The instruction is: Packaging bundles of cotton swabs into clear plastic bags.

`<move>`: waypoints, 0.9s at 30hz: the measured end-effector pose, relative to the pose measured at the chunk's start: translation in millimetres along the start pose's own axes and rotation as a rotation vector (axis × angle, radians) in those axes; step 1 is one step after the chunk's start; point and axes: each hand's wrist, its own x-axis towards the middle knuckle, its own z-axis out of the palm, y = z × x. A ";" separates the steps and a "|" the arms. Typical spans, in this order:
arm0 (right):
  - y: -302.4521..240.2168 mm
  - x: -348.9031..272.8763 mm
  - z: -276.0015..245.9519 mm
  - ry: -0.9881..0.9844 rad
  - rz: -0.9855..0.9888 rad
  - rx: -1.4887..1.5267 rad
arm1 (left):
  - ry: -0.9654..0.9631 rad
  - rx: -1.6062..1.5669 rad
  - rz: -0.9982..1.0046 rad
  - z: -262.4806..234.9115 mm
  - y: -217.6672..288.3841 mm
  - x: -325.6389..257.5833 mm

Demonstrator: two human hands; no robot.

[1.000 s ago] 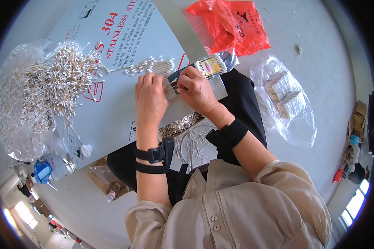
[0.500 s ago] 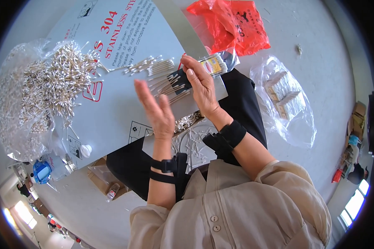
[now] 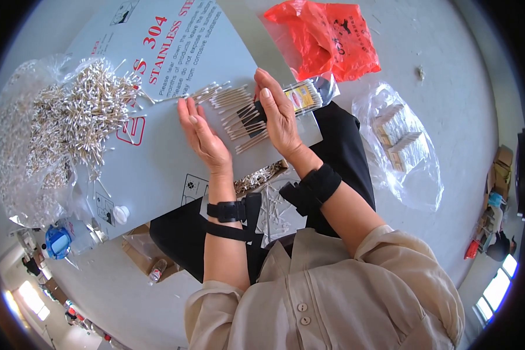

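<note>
Left hand (image 3: 209,143) and right hand (image 3: 281,118), both with fingers outstretched, are flanking cotton swabs (image 3: 231,97) slanting lengthwise from lower left to upper right.

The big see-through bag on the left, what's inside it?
Lots of cotton swabs with white tips, heaped in the open bag. The bottom of the heap is covered, so I can't see what's there.

Dark card (image 3: 251,120) partly hidden by cotton swabs (image 3: 230,98) and right hand (image 3: 282,119), lower swab pile (image 3: 259,179) half covered by tabletop (image 3: 166,146), shirt (image 3: 338,291) cut off at bottom, far-left clutter (image 3: 74,315) too small to tell.
</note>
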 end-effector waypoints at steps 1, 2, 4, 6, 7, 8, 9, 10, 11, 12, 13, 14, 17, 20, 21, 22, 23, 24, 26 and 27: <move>1.1 1.7 1.5 0.000 0.002 0.001 | 0.001 0.002 -0.001 2.1 -0.6 2.8; 2.0 4.3 4.4 -0.007 0.017 0.007 | -0.004 -0.099 -0.025 5.0 -2.2 6.4; 2.2 5.1 9.3 -0.015 0.032 0.014 | -0.008 -0.198 -0.047 5.4 -1.4 6.5; 3.1 2.5 10.8 0.027 0.052 0.177 | -0.075 0.084 0.054 1.4 -3.5 0.0; 2.6 1.6 8.0 0.026 0.050 0.176 | 0.006 0.209 0.150 -3.2 -4.9 1.1; 0.1 0.3 0.6 0.018 -0.003 0.019 | 0.002 0.207 0.146 -9.6 0.3 1.6; -3.8 -0.8 -6.2 0.008 -0.055 -0.138 | -0.171 0.524 0.249 -18.0 11.7 1.5; -8.1 -1.1 -14.6 0.012 -0.052 -0.142 | -0.348 0.839 0.352 -20.6 20.1 1.6; -16.1 -0.2 -19.6 -0.058 -0.127 -0.347 | -0.346 0.844 0.351 -19.8 26.1 1.6; -22.8 1.1 -21.2 -0.128 -0.203 -0.552 | -0.406 0.911 0.339 -18.2 30.9 0.8; -28.4 2.5 -18.6 -0.153 -0.228 -0.574 | -0.466 0.977 0.327 -18.0 33.1 0.0; -30.8 4.2 -18.4 -0.153 -0.231 -0.574 | -0.465 0.976 0.329 -19.8 31.2 0.9; -30.9 11.8 -19.3 -0.397 -0.224 -0.762 | -0.471 0.934 0.291 -23.5 24.6 4.1; -28.9 14.5 -20.0 -0.449 -0.231 -0.874 | -0.474 0.954 0.296 -21.3 22.7 4.0; -31.2 14.2 -20.2 -0.435 -0.206 -0.819 | -0.476 0.971 0.332 -21.5 21.6 4.4; -32.8 14.2 -20.0 -0.420 -0.182 -0.763 | -0.479 0.988 0.368 -22.1 20.8 4.6; -32.9 14.6 -20.2 -0.420 -0.182 -0.763 | -0.479 0.988 0.368 -22.3 20.6 4.4; -32.9 15.3 -20.5 -0.379 -0.182 -0.727 | -0.480 0.955 0.357 -22.6 20.6 4.0; -32.3 16.7 -20.9 -0.337 -0.181 -0.690 | -0.483 0.922 0.345 -23.1 20.2 4.0; -31.5 17.5 -20.9 -0.369 -0.198 -0.702 | -0.468 0.915 0.334 -23.2 19.9 4.1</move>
